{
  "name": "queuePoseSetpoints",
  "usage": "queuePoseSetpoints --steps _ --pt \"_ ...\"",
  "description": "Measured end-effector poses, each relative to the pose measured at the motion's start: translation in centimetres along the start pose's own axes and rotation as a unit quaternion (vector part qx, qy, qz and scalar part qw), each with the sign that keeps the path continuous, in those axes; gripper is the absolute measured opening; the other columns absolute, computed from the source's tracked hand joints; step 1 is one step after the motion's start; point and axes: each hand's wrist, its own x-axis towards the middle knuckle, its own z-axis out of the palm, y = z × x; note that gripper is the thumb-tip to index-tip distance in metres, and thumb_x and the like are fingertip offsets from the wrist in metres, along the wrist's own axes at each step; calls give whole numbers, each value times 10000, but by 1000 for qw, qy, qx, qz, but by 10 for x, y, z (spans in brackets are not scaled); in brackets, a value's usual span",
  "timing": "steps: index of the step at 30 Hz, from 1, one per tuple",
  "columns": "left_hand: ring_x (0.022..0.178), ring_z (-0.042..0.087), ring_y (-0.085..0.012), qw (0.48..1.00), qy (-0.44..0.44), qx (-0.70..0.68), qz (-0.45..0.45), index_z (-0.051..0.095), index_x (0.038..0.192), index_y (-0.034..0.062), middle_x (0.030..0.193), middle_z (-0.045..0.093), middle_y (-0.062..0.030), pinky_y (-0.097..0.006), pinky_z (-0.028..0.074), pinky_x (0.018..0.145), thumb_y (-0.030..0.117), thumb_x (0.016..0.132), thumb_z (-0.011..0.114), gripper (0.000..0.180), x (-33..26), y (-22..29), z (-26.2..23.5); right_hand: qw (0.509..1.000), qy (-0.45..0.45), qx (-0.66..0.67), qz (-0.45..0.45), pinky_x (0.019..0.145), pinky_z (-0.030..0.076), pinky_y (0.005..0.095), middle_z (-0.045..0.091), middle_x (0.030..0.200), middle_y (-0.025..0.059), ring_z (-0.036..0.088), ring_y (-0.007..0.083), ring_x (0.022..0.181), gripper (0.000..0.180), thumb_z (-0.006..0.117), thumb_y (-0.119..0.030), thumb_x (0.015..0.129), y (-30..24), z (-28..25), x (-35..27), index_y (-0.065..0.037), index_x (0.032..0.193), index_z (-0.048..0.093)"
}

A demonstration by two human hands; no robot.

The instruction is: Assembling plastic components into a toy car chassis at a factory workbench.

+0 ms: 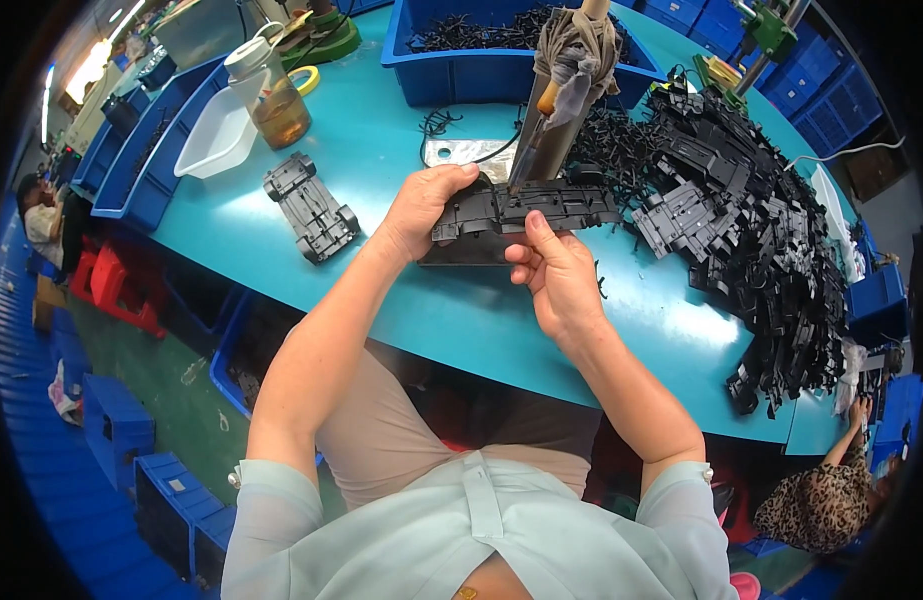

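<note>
My left hand (427, 208) grips the left end of a black plastic toy car chassis (571, 208), thumb on top. My right hand (561, 280) pinches its near edge, with the thumb on the upper face and the fingers curled under. The chassis is tilted in front of an upright metal post. A pointed tool like a soldering iron (526, 158), fixed at the post, comes down to the chassis surface; whether its tip touches cannot be seen. To the left, apart from both hands, another black chassis with wheels (313, 212) lies on the turquoise table (421, 335).
A large pile of black chassis parts (721, 200) covers the table's right side. A blue bin (461, 75) of small black parts stands behind the post. A jar of amber liquid (278, 110) and a white tray (217, 135) stand back left. Another person's arm (843, 440) reaches in at far right.
</note>
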Motion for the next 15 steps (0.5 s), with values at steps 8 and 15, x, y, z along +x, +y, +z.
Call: queuePoseSetpoints --steps 8,15 --pt "442 524 -66 1000 11 26 -9 601 870 61 681 616 -15 -203 360 323 317 917 565 263 2 3 -1 1000 -7 -1 -4 521 460 232 624 911 84 615 132 686 347 642 -321 898 -2 1 1 -4 993 537" --pt "429 516 -67 999 9 22 -21 597 880 62 672 611 -14 -205 347 311 319 919 560 263 1 0 -2 1000 -13 5 -5 517 457 234 625 914 84 615 129 680 361 645 -325 895 -2 -1 2 4 999 537"
